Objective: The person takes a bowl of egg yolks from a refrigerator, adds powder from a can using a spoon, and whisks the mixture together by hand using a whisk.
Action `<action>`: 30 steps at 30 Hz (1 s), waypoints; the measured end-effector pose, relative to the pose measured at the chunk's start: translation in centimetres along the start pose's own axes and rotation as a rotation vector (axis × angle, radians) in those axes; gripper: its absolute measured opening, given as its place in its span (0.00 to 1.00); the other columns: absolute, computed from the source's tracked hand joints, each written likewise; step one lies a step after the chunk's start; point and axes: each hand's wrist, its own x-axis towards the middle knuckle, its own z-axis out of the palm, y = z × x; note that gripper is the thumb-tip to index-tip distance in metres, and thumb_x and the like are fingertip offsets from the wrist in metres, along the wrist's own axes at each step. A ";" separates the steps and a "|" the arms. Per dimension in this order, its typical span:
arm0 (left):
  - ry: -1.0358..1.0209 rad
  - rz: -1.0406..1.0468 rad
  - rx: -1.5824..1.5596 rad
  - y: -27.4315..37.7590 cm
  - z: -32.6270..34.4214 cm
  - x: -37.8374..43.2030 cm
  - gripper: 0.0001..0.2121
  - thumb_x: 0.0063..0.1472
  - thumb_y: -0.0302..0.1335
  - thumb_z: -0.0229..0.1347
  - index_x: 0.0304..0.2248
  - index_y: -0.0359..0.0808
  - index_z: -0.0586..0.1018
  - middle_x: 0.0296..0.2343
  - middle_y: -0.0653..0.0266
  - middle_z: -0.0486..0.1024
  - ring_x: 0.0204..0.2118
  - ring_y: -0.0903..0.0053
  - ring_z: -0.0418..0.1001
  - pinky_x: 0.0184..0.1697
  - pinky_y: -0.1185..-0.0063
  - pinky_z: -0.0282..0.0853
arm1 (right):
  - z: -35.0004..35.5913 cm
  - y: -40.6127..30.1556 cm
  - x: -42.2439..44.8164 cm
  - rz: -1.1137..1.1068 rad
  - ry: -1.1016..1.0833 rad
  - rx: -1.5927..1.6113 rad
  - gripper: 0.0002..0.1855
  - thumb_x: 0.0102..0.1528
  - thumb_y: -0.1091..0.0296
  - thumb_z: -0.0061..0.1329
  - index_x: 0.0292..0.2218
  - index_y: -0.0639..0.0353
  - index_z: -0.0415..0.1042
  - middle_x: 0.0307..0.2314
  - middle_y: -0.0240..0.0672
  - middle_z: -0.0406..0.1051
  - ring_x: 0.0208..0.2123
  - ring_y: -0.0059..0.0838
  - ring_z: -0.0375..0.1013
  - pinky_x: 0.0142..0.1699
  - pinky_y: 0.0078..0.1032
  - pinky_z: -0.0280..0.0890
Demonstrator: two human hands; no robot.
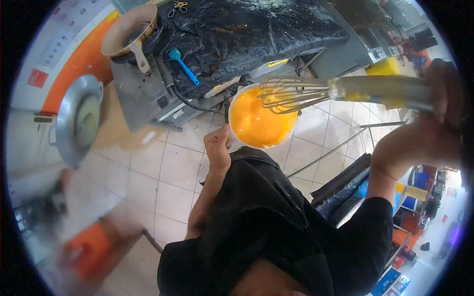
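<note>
My left hand [218, 148] grips the near left edge of a white container [232, 128], its thumb up by the rim. Inside is a bright orange-yellow liquid [259, 129] that looks like beaten egg, with light shining off its surface. On the right, close to the camera, my right hand [444, 111] is closed around the handle of a metal balloon whisk [296, 94]. The whisk lies sideways in view, its wires crossing over the right part of the liquid. Yellow residue clings to its handle and wires. Whether the wires touch the liquid I cannot tell.
Ahead stands a worktop under black plastic sheeting [237, 40], bearing a blue silicone brush [183, 66] and scissors [177, 9]. A frying pan [129, 33] sits at its left. Farther left is a two-handled metal pan [77, 118]. A metal leg [329, 150] slants above the tiled floor [174, 166].
</note>
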 end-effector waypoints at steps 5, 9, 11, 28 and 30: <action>0.023 -0.006 0.038 0.0 -0.3 0.3 0.21 0.59 0.33 0.49 0.10 0.39 0.61 0.09 0.79 0.53 0.13 0.91 0.46 0.16 0.84 0.39 | 0.4 -1.1 0.8 -0.021 0.005 -0.050 0.16 0.51 0.69 0.50 0.19 0.52 0.56 0.08 0.24 0.57 0.07 0.15 0.53 0.12 0.16 0.45; 0.035 0.003 0.003 -0.3 -0.5 0.3 0.20 0.59 0.33 0.49 0.10 0.39 0.63 0.09 0.79 0.54 0.13 0.91 0.47 0.16 0.84 0.39 | 0.7 -1.0 1.2 -0.009 0.003 -0.075 0.18 0.51 0.69 0.50 0.17 0.51 0.55 0.08 0.24 0.57 0.07 0.15 0.53 0.12 0.16 0.45; 0.048 -0.004 0.006 0.4 0.2 0.1 0.20 0.59 0.33 0.49 0.10 0.39 0.64 0.09 0.80 0.54 0.13 0.91 0.47 0.16 0.85 0.40 | 0.7 -1.2 1.3 0.002 0.017 -0.104 0.18 0.51 0.69 0.51 0.16 0.51 0.55 0.08 0.24 0.58 0.07 0.15 0.53 0.12 0.16 0.45; -0.029 0.107 0.016 0.9 -0.5 -0.6 0.20 0.58 0.35 0.52 0.11 0.37 0.69 0.09 0.79 0.58 0.13 0.93 0.50 0.16 0.85 0.43 | -2.0 9.9 -6.6 0.512 0.406 0.197 0.19 0.55 0.64 0.46 0.17 0.48 0.53 0.07 0.18 0.44 0.07 0.12 0.40 0.12 0.18 0.37; -0.042 0.112 0.012 1.0 -0.9 -0.6 0.19 0.58 0.36 0.52 0.12 0.36 0.71 0.09 0.79 0.59 0.13 0.93 0.51 0.16 0.86 0.43 | -2.7 9.1 -5.5 0.511 0.525 0.164 0.18 0.56 0.58 0.44 0.18 0.47 0.56 0.07 0.18 0.41 0.07 0.12 0.39 0.13 0.17 0.36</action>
